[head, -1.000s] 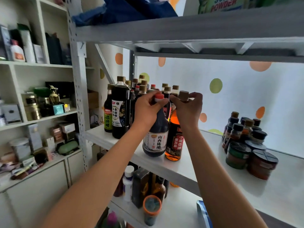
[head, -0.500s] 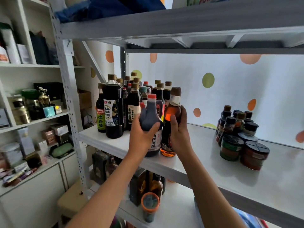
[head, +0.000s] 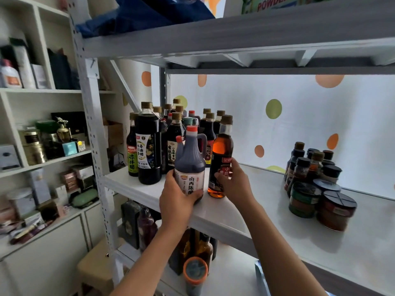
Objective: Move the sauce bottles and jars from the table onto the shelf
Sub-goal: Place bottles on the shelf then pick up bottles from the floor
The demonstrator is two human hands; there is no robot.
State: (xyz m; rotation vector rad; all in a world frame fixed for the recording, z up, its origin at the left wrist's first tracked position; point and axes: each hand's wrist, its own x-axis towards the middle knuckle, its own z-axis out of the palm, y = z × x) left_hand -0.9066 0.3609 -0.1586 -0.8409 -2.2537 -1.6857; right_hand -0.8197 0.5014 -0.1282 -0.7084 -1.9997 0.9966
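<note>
Left hand (head: 175, 201) wraps the lower body of the dark vinegar jug (head: 189, 165); right hand (head: 235, 182) grips the amber bottle (head: 221, 159) at its label. Both vessels stand upright, long axes vertical, caps up, on the shelf (head: 245, 212) near its front edge. The jug is handled plastic, red-capped; the bottle is clear and slender. Just left of the jug: the dark bottle cluster (head: 162, 142). Well right of it: round jars (head: 320, 195).

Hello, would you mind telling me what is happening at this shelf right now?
A person is putting sauce bottles on the white shelf. The left hand grips a dark vinegar jug low on its body, and the right hand holds an amber bottle beside it. Both stand near the front edge, before a cluster of bottles; jars sit to the right.
</note>
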